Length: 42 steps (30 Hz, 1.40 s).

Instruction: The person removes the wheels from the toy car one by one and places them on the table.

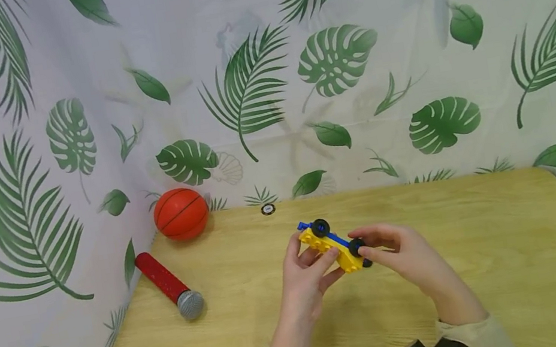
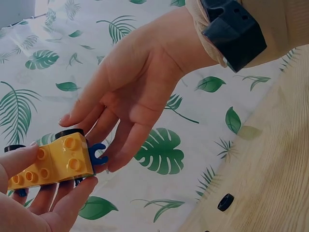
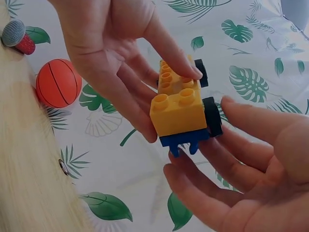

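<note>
A toy car (image 1: 347, 259) with a yellow studded block body, a blue base and black wheels is held up above the table between both hands. My left hand (image 1: 303, 282) grips its yellow body, the thumb lying over the studs. At the car's other end, my right hand (image 1: 405, 250) has thumb and fingers around a black wheel (image 3: 213, 117). A blue hook-like piece (image 2: 98, 153) sticks out at that end, close to the right fingers. In the right wrist view, the left thumb (image 3: 181, 58) presses on the studded top.
A red ball with black lines (image 1: 181, 214) sits at the back left corner of the wooden table (image 1: 485, 238). Nearer along the left edge lies a red microphone (image 1: 166, 282) with a silver head. By the back edge is a small black-and-white disc (image 1: 268, 209). Leaf-patterned cloth (image 1: 340, 84) hangs behind.
</note>
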Each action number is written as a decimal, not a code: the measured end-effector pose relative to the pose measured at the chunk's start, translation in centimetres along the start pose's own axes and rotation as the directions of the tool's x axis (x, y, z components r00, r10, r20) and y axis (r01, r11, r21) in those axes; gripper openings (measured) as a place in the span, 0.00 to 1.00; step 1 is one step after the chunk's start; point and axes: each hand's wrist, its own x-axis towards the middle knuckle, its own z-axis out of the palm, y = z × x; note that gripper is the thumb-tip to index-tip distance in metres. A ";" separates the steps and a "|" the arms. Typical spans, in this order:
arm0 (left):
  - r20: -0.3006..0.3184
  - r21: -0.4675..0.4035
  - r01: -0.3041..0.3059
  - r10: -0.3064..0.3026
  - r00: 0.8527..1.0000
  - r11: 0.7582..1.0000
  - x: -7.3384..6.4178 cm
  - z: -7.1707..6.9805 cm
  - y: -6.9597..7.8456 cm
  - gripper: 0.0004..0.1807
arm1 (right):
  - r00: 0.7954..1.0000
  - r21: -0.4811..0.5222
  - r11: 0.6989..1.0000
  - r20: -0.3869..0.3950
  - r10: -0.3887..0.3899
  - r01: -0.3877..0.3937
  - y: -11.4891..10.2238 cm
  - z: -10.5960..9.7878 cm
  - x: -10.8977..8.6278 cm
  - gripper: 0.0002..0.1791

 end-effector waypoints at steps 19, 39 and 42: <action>0.060 0.064 -0.008 0.005 0.998 0.998 -0.3 0.8 -0.5 0.32 | 0.997 -0.018 0.998 0.037 -0.062 0.063 -0.1 -0.5 -0.6 0.20; 0.012 0.186 -0.019 0.017 1.000 0.982 0.4 1.4 -1.1 0.30 | 0.998 -0.152 0.986 0.023 -0.061 0.063 0.0 -0.3 0.1 0.12; 0.005 0.187 -0.014 0.013 1.000 0.982 0.3 1.3 -1.4 0.31 | 0.999 -0.175 0.984 0.017 -0.041 0.043 0.0 -0.1 0.0 0.12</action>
